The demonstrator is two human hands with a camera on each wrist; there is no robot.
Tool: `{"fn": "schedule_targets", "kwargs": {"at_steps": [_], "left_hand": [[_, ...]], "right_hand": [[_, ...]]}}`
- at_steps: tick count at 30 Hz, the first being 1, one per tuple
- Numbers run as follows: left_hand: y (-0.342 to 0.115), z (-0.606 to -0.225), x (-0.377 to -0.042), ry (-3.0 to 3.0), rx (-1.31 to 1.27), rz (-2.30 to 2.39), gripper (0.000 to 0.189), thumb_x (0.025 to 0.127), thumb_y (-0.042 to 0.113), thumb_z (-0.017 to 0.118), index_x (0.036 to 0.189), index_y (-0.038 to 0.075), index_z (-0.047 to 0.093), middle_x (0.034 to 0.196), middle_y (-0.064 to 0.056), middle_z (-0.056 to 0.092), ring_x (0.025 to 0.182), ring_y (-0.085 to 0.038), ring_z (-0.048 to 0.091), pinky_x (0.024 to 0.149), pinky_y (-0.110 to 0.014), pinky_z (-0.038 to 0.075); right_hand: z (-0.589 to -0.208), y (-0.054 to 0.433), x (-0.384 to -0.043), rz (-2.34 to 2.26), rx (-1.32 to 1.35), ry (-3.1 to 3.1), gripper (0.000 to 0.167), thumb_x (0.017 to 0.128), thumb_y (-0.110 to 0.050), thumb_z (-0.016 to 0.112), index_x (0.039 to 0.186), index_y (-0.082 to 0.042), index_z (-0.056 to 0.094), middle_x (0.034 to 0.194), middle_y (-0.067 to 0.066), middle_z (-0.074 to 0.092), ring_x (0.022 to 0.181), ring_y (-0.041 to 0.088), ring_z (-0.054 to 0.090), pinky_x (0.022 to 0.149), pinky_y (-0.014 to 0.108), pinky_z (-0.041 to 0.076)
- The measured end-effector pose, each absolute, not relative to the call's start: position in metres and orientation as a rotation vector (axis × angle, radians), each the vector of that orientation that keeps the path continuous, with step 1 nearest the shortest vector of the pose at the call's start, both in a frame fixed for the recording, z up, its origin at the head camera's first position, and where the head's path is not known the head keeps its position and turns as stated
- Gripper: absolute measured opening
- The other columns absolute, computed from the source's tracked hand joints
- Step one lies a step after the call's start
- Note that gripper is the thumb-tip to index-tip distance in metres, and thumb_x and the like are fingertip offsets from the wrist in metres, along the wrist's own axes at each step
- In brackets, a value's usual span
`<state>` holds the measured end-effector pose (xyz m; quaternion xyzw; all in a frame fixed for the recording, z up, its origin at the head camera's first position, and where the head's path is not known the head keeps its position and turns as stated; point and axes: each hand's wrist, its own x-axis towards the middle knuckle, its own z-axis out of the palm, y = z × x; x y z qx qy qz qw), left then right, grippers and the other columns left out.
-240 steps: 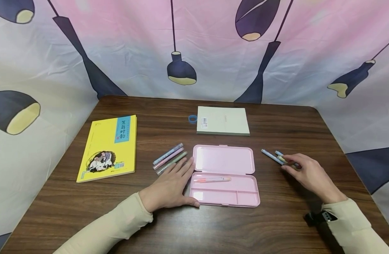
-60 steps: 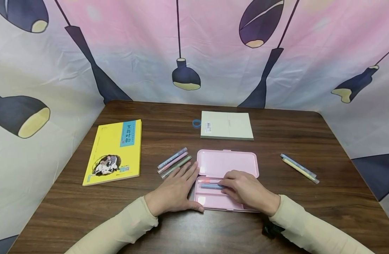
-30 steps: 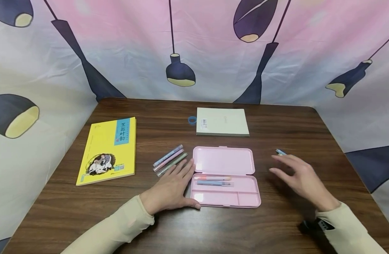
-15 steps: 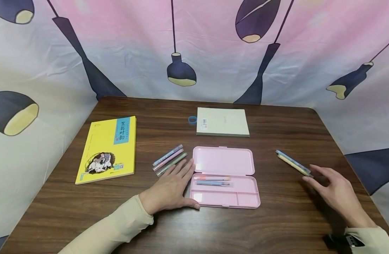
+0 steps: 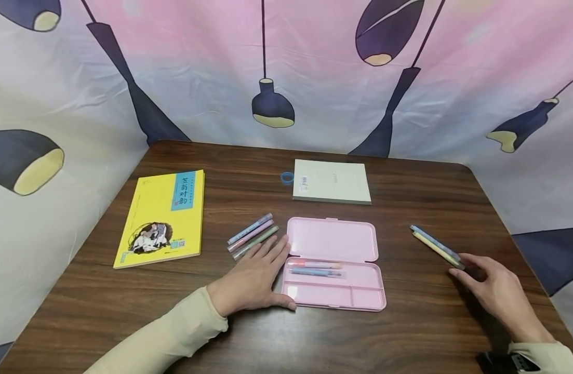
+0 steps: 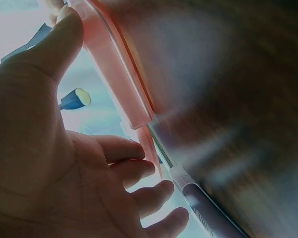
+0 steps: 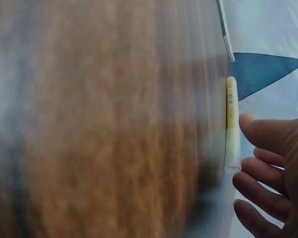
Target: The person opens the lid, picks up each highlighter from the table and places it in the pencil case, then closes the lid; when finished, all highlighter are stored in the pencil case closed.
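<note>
A pink pencil case (image 5: 332, 240) lies opened flat in mid-table. An orange-tipped pen (image 5: 314, 264) and a blue pen (image 5: 314, 272) lie in its long back compartment. My left hand (image 5: 253, 283) rests at the case's left side, fingers straight and spread; in the left wrist view its thumb (image 6: 64, 39) lies along the case. At the right, a blue pen (image 5: 431, 239) and a yellow pen (image 5: 428, 245) lie side by side on the table. My right hand (image 5: 496, 288) is at their near end, thumb and index finger either side, loosely bent. The yellow pen (image 7: 232, 119) shows close to the thumb.
Several pens, including a green one (image 5: 255, 242), lie left of the case beside my left fingers. A yellow book (image 5: 162, 218) is farther left. Behind the case are a pale notebook (image 5: 333, 182) and a blue ring (image 5: 287, 178). A patterned cloth (image 5: 211, 78) hangs behind the table.
A blue pen from the right-hand group was put into the case beside the orange-tipped one. My right hand then returned rightward to the two remaining pens. The left hand stayed in place.
</note>
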<state>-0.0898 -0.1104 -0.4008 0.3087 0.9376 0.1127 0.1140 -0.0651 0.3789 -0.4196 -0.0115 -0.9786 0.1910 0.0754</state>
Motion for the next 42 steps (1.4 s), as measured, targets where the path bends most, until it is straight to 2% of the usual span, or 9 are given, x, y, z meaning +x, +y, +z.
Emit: {"fn": "schedule_targets", "kwargs": {"at_steps": [3,7,10,16,24,29,34,37,42], "left_hand": [[-0.110,-0.400,-0.091,2.750,0.910,0.331,0.119,0.074,0.078,0.065,0.157,0.002,0.025,0.165,-0.013,0.018,0.152,-0.034,0.014,0.120,-0.054,0.019],[-0.109,-0.400,-0.092,2.739,0.903,0.335,0.119,0.075,0.078,0.064,0.157,0.002,0.024,0.165,-0.012,0.017,0.152,-0.034,0.013,0.120,-0.054,0.019],[-0.110,-0.400,-0.091,2.732,0.899,0.331,0.119,0.075,0.079,0.064,0.157,0.002,0.024,0.165,-0.012,0.017,0.152,-0.034,0.013,0.120,-0.054,0.018],[-0.110,-0.401,-0.089,2.735,0.901,0.321,0.119,0.074,0.079,0.064,0.157,0.002,0.025,0.165,-0.013,0.018,0.152,-0.034,0.014,0.120,-0.053,0.019],[-0.110,-0.402,-0.089,2.745,0.904,0.326,0.119,0.074,0.079,0.065,0.157,0.001,0.026,0.165,-0.013,0.019,0.152,-0.035,0.015,0.120,-0.053,0.019],[-0.110,-0.402,-0.089,2.743,0.901,0.333,0.119,0.074,0.078,0.065,0.157,0.002,0.025,0.165,-0.013,0.018,0.152,-0.035,0.015,0.120,-0.053,0.019],[-0.110,-0.401,-0.089,2.745,0.909,0.331,0.120,0.074,0.077,0.066,0.157,0.001,0.025,0.165,-0.013,0.018,0.152,-0.035,0.015,0.120,-0.053,0.020],[-0.109,-0.401,-0.089,2.743,0.905,0.318,0.120,0.074,0.078,0.065,0.157,0.001,0.024,0.165,-0.013,0.017,0.152,-0.034,0.014,0.120,-0.052,0.020],[-0.109,-0.401,-0.089,2.732,0.882,0.325,0.120,0.075,0.077,0.065,0.157,0.002,0.023,0.166,-0.012,0.015,0.152,-0.033,0.012,0.120,-0.053,0.019]], "right_hand": [[-0.420,0.379,-0.066,0.565,-0.042,-2.941,0.047,0.087,-0.031,0.078,0.118,0.003,0.067,0.102,0.022,0.070,0.080,0.032,0.066,0.058,0.037,0.049],[-0.421,0.379,-0.068,0.577,-0.035,-2.969,0.047,0.089,-0.030,0.076,0.119,0.004,0.067,0.106,0.026,0.068,0.085,0.038,0.066,0.063,0.050,0.051],[-0.424,0.378,-0.068,0.574,-0.011,-2.975,0.043,0.089,-0.027,0.076,0.117,0.004,0.068,0.107,0.026,0.067,0.088,0.042,0.065,0.066,0.055,0.051],[-0.430,0.377,-0.067,0.557,0.035,-2.944,0.031,0.088,-0.018,0.077,0.111,0.002,0.072,0.105,0.023,0.068,0.093,0.044,0.064,0.069,0.057,0.050],[-0.433,0.378,-0.066,0.534,0.044,-2.924,0.027,0.089,-0.016,0.076,0.108,0.002,0.073,0.103,0.022,0.068,0.091,0.045,0.064,0.068,0.057,0.049],[-0.433,0.377,-0.066,0.526,0.073,-2.888,0.024,0.088,-0.015,0.076,0.105,0.002,0.074,0.097,0.019,0.069,0.081,0.037,0.065,0.063,0.048,0.051],[-0.430,0.375,-0.068,0.526,0.121,-2.845,0.020,0.089,-0.015,0.076,0.103,-0.001,0.076,0.094,0.013,0.068,0.072,0.011,0.057,0.054,0.029,0.044],[-0.427,0.372,-0.068,0.547,0.146,-2.823,0.020,0.089,-0.016,0.075,0.104,-0.003,0.076,0.095,0.012,0.068,0.071,0.002,0.051,0.054,0.026,0.042],[-0.423,0.363,-0.070,0.549,0.206,-2.777,0.019,0.089,-0.015,0.075,0.106,-0.005,0.076,0.095,0.009,0.069,0.073,0.007,0.054,0.056,0.027,0.043]]}}
